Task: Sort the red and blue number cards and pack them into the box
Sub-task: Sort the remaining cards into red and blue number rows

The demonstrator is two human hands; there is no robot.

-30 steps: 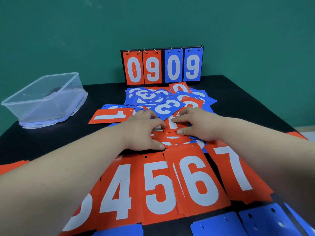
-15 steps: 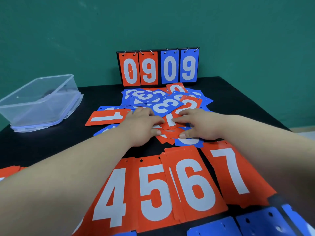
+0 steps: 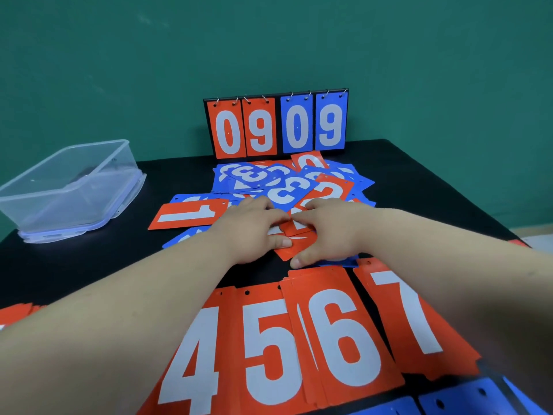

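Observation:
A mixed pile of red and blue number cards (image 3: 287, 187) lies mid-table. At its near edge both hands close in on a small stack of red cards (image 3: 294, 245). My left hand (image 3: 254, 229) grips the stack's left side, thumb at the near edge and fingers on top. My right hand (image 3: 327, 232) grips the right side the same way. Red cards 4 (image 3: 197, 354), 5 (image 3: 269, 351), 6 (image 3: 344, 336) and 7 (image 3: 410, 313) lie in a row close to me. The clear plastic box (image 3: 68, 187) stands at the far left; what it holds I cannot make out.
A flip scoreboard (image 3: 276, 125) reading 0 9 0 9 stands at the table's back edge. A red 1 card (image 3: 188, 215) lies left of my hands. Blue cards (image 3: 466, 399) lie face down at the near edge, more red cards (image 3: 15, 314) at the left edge.
My hands have drawn closer together around the red stack, and the stack has shifted slightly away from the sorted row. The view has tilted up a little.

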